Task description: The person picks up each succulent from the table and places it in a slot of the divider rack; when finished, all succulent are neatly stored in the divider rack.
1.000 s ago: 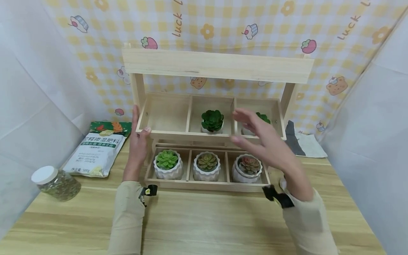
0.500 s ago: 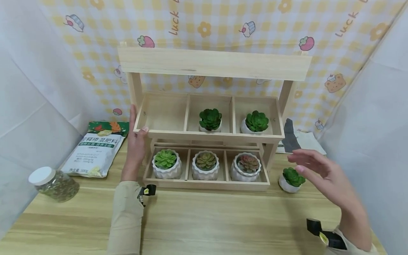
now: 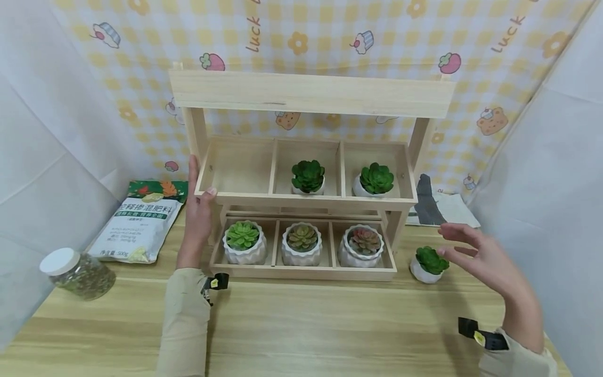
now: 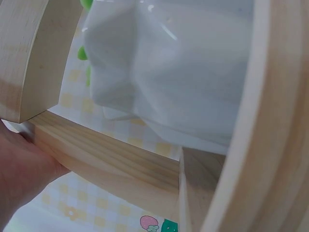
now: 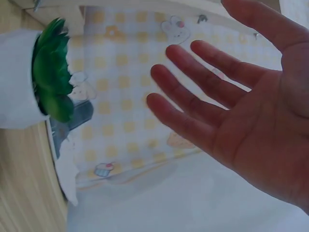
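Note:
My left hand holds the left front corner of a two-tier wooden plant stand, thumb at the front edge and fingers along the side. The upper tier has a dark green potted succulent in the middle compartment and another green succulent in the right one; its left compartment is bare. My right hand hovers with relaxed, spread fingers just right of a small green succulent in a white pot on the table. The right wrist view shows that palm with nothing in it.
Three succulents in larger white pots, light green, olive and reddish, fill the lower tier. A fertilizer bag and a white-lidded jar lie at left. A grey-and-white cloth-like piece lies behind the right hand.
My right hand has moved from in front of the upper right compartment, out to the right and down beside the loose succulent, which has come into view. The left hand keeps its hold.

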`<move>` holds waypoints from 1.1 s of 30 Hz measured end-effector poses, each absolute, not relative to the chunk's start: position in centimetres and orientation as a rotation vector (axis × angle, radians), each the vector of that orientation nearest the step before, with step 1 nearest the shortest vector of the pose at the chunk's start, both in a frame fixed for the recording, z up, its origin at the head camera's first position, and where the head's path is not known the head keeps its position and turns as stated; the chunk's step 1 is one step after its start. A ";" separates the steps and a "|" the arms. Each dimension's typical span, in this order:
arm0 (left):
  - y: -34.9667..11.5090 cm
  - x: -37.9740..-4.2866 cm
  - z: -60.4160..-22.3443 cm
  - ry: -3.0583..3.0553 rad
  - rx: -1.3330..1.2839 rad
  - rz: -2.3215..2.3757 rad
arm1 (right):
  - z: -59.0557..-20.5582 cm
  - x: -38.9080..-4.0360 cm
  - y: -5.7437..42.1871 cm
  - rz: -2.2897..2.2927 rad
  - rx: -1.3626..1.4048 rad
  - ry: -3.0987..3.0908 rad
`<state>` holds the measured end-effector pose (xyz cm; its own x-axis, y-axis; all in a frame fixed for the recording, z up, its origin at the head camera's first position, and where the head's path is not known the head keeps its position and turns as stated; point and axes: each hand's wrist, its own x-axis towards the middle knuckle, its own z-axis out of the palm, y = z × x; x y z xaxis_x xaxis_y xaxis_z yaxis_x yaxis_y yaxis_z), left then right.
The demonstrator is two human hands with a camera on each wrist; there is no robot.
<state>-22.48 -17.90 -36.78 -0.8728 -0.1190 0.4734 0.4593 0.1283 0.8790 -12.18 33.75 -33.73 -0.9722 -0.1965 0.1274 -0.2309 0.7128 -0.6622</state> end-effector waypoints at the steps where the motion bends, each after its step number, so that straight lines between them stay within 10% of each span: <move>1: -17.9 -22.5 -36.8 -1.983 -0.326 -1.794 | -33.9 -12.3 34.0 1.108 0.355 -2.901; 33: -16.7 -20.5 -34.5 -2.016 -0.294 -1.784 | -38.9 -14.6 34.9 0.975 0.213 -3.320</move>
<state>-20.49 -16.66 -34.54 -0.8850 -0.1227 0.4491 0.4309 0.1496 0.8899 -14.64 34.85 -38.90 -0.9403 -0.2041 -0.2723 -0.0246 0.8388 -0.5439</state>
